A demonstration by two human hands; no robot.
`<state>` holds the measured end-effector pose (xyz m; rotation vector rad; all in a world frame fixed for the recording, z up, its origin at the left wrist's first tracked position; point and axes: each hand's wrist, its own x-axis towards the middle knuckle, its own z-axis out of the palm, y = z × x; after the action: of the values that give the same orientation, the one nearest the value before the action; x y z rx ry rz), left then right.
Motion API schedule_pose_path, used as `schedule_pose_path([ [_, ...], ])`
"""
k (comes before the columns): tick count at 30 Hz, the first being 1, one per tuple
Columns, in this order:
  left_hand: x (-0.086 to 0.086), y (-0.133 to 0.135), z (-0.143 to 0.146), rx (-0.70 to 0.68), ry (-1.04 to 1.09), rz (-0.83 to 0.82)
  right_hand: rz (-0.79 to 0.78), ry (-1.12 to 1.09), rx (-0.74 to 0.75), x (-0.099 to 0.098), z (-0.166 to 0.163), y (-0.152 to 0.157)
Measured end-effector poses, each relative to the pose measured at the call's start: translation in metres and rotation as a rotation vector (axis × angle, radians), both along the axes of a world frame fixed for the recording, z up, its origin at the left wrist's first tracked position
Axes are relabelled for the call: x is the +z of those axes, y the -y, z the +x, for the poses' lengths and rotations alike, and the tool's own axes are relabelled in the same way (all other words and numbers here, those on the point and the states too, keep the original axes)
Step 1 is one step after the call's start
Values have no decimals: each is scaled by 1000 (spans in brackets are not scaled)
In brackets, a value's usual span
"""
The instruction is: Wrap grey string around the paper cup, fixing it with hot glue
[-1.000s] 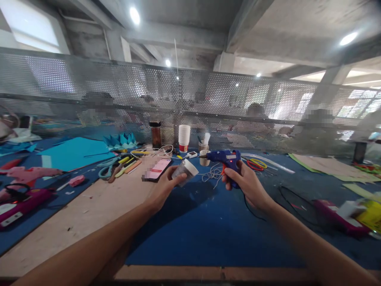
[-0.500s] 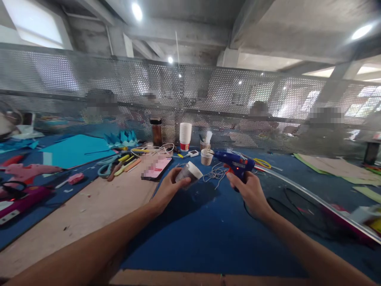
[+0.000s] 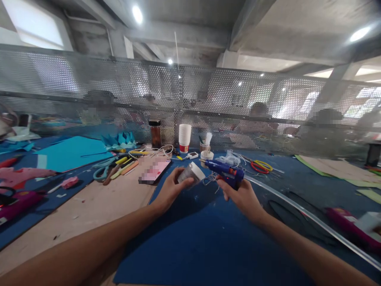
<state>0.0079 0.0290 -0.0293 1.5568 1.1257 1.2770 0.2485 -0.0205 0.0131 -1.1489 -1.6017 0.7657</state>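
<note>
Left hand [image 3: 170, 190], half-closed, grips a cup [image 3: 189, 172]; right hand [image 3: 239, 195] clenches a glue gun [image 3: 222, 169]; slipping, its blurry nozzle [image 3: 203, 161] might burn fingers.

Glue gun [image 3: 222, 169] is dark blue with small orange areas. Tilted cup [image 3: 188, 173] shows a white rim and grey side. Table [image 3: 214, 242] is dark blue; wooden section [image 3: 113, 202] toward its left is pale tan. Cup stack [image 3: 185, 134] at the far edge is white, red at the base. Phone [image 3: 157, 170] shows a pink screen. Paper sheet [image 3: 73, 153], far left corner, is plain turquoise. Mesh screen [image 3: 202, 91] beyond the far edge is grey, dot-patterned.
</note>
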Motion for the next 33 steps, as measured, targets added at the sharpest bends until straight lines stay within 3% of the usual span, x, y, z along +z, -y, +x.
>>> schedule_pose_path([
  [4,3,6,0,2,-28,-3,-15,71,-91,-8,6,4],
  [8,5,9,0,25,-31,5,-25,52,-41,-14,6,8],
  [12,5,12,1,74,-114,37,65,82,23,-19,5,13],
  [19,7,16,3,120,-174,80,188,256,46,-15,8,20],
  [33,5,17,5,110,-222,173,222,388,-33,-18,10,17],
])
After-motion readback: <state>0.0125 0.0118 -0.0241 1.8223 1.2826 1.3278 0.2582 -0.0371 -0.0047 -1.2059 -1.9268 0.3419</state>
